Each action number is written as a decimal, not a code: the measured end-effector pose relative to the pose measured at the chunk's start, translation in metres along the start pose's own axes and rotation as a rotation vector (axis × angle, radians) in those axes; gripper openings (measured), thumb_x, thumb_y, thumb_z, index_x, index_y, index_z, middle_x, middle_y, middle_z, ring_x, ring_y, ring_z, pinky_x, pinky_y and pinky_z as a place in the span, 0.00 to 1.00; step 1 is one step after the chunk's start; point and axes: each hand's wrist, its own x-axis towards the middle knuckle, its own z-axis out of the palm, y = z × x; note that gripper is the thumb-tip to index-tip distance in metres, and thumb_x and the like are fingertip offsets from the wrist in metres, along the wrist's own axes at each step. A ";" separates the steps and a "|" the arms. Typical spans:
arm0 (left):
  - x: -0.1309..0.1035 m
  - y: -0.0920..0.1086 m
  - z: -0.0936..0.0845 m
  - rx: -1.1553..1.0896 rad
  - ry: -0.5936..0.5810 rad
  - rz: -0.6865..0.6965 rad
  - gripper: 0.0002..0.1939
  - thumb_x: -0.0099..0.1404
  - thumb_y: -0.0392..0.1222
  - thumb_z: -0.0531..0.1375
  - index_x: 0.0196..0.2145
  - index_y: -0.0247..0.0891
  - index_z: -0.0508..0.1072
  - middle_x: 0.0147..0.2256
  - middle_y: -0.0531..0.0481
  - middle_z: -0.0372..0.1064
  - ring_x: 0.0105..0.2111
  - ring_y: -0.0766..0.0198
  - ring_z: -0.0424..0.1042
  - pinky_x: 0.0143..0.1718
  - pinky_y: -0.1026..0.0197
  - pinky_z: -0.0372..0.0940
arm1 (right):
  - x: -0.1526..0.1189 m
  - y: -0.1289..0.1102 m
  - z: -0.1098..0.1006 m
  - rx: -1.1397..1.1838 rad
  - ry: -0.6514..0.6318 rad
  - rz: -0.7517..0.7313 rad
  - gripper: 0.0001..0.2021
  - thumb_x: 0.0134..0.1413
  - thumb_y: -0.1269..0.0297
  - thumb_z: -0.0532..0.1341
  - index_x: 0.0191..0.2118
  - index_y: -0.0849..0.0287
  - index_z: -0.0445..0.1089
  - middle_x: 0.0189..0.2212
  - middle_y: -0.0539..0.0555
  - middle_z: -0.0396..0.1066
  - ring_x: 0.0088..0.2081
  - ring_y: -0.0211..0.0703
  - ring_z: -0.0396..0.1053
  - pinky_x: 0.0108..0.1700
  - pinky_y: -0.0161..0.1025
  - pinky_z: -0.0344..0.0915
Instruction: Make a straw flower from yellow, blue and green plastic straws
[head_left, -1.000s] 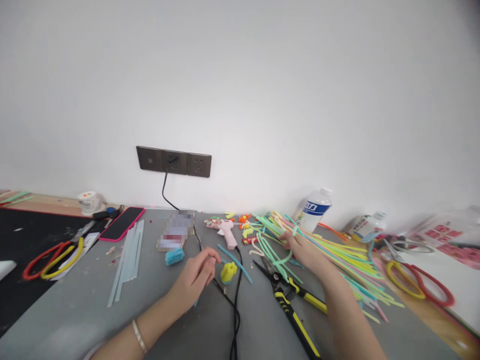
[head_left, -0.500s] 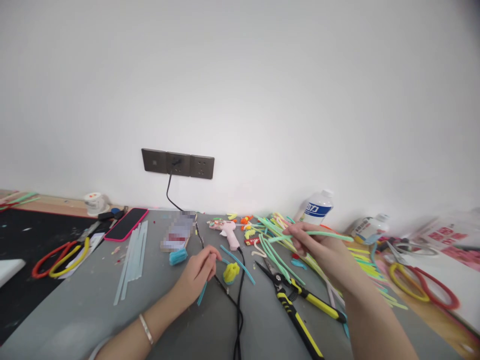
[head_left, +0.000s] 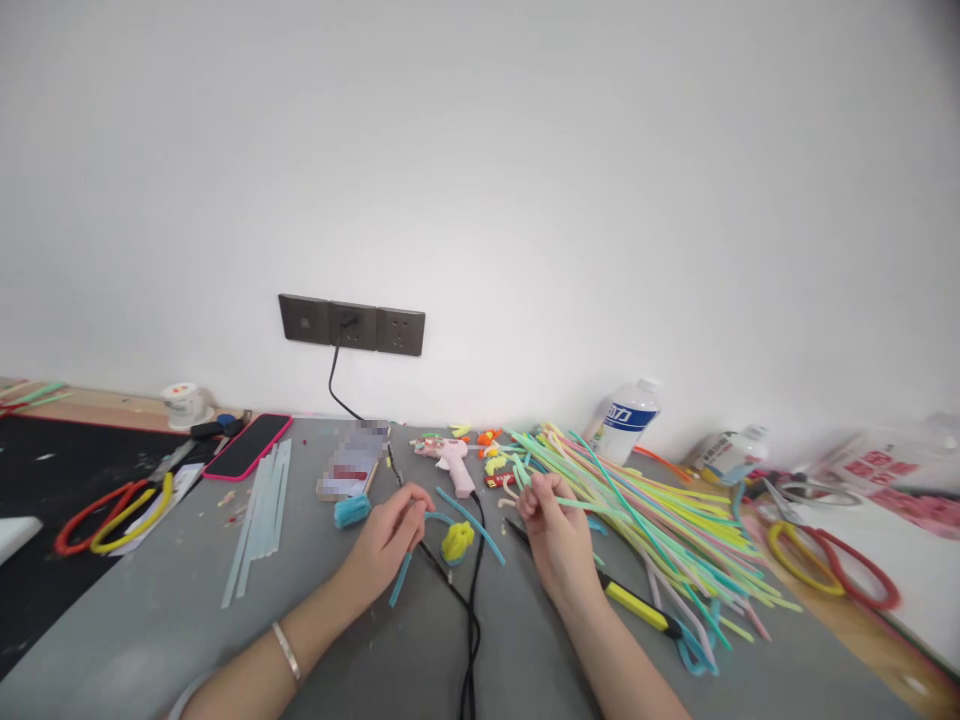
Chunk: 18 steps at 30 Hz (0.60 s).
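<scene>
left hand (head_left: 386, 545) – pinching blue stem (head_left: 400, 580) | right hand (head_left: 559, 535) – closed on green stem (head_left: 581, 504) | (yellow bundle (head_left: 457, 542) between)

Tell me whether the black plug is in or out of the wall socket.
In: the black plug sits in the middle socket panel, with its cord hanging down from it.

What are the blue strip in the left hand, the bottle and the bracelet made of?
Blue strip: perhaps fuzzy pipe cleaner, matte, as no shine shows. Bottle: likely smooth plastic, going by its pale moulded body and cap. Bracelet: probably polished metal, given its silvery gleam.
</scene>
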 end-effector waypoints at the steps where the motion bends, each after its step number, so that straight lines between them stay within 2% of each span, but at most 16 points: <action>1: 0.000 -0.001 0.000 0.000 0.003 -0.004 0.16 0.71 0.51 0.46 0.36 0.38 0.65 0.19 0.60 0.53 0.20 0.67 0.54 0.24 0.64 0.49 | 0.002 0.002 -0.003 0.014 -0.004 0.008 0.21 0.46 0.53 0.69 0.24 0.55 0.56 0.17 0.41 0.53 0.20 0.33 0.52 0.24 0.32 0.54; 4: 0.002 -0.002 -0.001 0.009 0.016 -0.005 0.15 0.71 0.50 0.47 0.36 0.38 0.66 0.19 0.60 0.54 0.20 0.67 0.54 0.24 0.65 0.49 | 0.007 0.003 -0.009 0.054 -0.036 0.054 0.17 0.43 0.57 0.71 0.28 0.55 0.62 0.16 0.40 0.52 0.19 0.31 0.50 0.23 0.30 0.52; 7: 0.003 -0.001 -0.003 0.026 0.015 0.003 0.15 0.71 0.50 0.47 0.36 0.39 0.66 0.19 0.60 0.52 0.20 0.67 0.53 0.23 0.65 0.49 | 0.011 0.003 -0.013 0.055 -0.086 0.139 0.16 0.42 0.57 0.72 0.34 0.58 0.70 0.18 0.42 0.60 0.22 0.32 0.56 0.26 0.30 0.57; 12: 0.005 0.001 -0.006 0.171 -0.029 0.020 0.11 0.69 0.49 0.52 0.35 0.39 0.65 0.21 0.60 0.52 0.21 0.67 0.54 0.24 0.65 0.49 | 0.011 0.005 -0.015 0.041 -0.103 0.258 0.17 0.37 0.56 0.74 0.32 0.61 0.76 0.24 0.48 0.70 0.28 0.36 0.65 0.36 0.35 0.66; 15: 0.005 -0.001 -0.006 0.258 -0.063 0.053 0.09 0.64 0.47 0.57 0.35 0.40 0.66 0.22 0.60 0.57 0.21 0.68 0.56 0.24 0.65 0.51 | 0.010 0.006 -0.015 0.009 -0.130 0.258 0.15 0.37 0.56 0.74 0.31 0.59 0.76 0.26 0.49 0.71 0.30 0.38 0.67 0.39 0.38 0.67; 18: 0.006 -0.003 -0.006 0.354 -0.036 0.090 0.06 0.63 0.45 0.59 0.35 0.40 0.67 0.23 0.59 0.61 0.23 0.67 0.60 0.26 0.65 0.53 | 0.009 0.009 -0.017 -0.098 -0.124 0.208 0.15 0.38 0.53 0.73 0.31 0.57 0.77 0.28 0.50 0.73 0.29 0.40 0.67 0.38 0.38 0.66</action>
